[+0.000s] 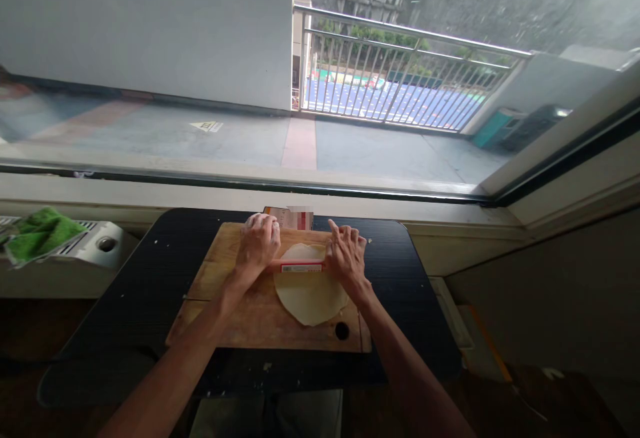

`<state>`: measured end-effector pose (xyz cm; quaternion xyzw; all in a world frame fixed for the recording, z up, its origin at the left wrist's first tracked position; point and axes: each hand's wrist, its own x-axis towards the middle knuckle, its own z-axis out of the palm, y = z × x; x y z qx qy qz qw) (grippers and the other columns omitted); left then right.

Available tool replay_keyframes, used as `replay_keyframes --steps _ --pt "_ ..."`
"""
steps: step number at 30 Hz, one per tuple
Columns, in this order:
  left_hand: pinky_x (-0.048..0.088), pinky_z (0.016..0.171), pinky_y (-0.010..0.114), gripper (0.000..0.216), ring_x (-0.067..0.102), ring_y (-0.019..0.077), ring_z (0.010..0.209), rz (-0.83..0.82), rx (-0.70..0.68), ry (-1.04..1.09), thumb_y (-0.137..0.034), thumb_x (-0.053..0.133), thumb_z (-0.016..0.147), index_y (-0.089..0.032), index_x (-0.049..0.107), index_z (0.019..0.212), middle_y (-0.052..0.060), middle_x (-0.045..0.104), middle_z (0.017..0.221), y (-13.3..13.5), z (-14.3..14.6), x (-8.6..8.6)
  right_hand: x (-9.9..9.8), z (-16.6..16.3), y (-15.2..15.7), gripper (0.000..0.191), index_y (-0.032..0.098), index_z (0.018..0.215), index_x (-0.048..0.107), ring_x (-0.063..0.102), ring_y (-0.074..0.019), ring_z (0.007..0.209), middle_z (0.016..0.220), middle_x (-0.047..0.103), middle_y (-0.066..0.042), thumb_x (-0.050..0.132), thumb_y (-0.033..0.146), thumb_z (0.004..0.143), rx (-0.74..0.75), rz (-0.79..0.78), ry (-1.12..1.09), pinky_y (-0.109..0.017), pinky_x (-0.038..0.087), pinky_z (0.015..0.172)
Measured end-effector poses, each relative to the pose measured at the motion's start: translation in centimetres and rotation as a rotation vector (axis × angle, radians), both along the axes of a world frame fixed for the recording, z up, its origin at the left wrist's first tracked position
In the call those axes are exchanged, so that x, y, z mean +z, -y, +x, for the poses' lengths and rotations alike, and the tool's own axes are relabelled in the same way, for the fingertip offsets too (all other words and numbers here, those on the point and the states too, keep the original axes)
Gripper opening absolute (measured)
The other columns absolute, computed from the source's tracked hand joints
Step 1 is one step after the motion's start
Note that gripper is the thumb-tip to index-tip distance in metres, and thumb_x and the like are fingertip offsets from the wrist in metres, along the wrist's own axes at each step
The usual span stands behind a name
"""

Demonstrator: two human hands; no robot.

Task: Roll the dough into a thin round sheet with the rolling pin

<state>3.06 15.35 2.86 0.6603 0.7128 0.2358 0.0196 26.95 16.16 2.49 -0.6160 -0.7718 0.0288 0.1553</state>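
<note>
A thin round sheet of pale dough lies on a wooden board that rests on a dark table. A rolling pin with a label lies across the dough's far half. My left hand presses down on the pin's left end with its fingers curled. My right hand lies on the pin's right end, fingers stretched forward and flat. Both hands are dusted with flour.
A small box stands at the board's far edge. A green cloth lies on a white appliance to the left. A wide window and sill run behind the table. The board has a hole near its front right corner.
</note>
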Motion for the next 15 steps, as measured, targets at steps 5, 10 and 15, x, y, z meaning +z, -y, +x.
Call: replay_keyframes --steps 5,10,15 --pt "0.048 0.121 0.051 0.038 0.064 0.0360 0.136 -0.058 -0.020 -0.062 -0.028 0.041 0.109 -0.018 0.071 0.128 0.019 0.074 0.138 3.8 0.9 -0.4 -0.3 0.9 3.3 0.057 0.023 0.158 0.065 0.057 -0.0331 0.140 0.151 0.069 -0.015 0.054 0.019 0.102 0.058 0.036 -0.001 -0.048 0.037 0.122" --pt "0.038 0.132 0.054 0.046 0.056 0.0358 0.153 -0.051 -0.041 -0.037 -0.030 0.044 0.107 -0.020 0.070 0.144 0.016 0.070 0.155 8.9 1.4 -1.5 -1.3 1.9 7.8 0.063 0.019 0.166 0.058 0.047 -0.0329 0.161 0.167 0.062 -0.015 0.048 0.021 0.104 -0.048 0.007 0.002 -0.053 0.031 0.132" --pt "0.032 0.138 0.054 0.052 0.055 0.0332 0.158 -0.035 -0.090 0.027 -0.037 0.038 0.112 -0.022 0.068 0.151 0.013 0.064 0.165 12.8 1.0 -3.2 -1.9 2.4 11.8 0.058 0.013 0.161 0.064 0.043 -0.0341 0.166 0.171 0.057 -0.018 0.041 0.021 0.108 -0.065 -0.017 0.035 -0.059 0.031 0.133"
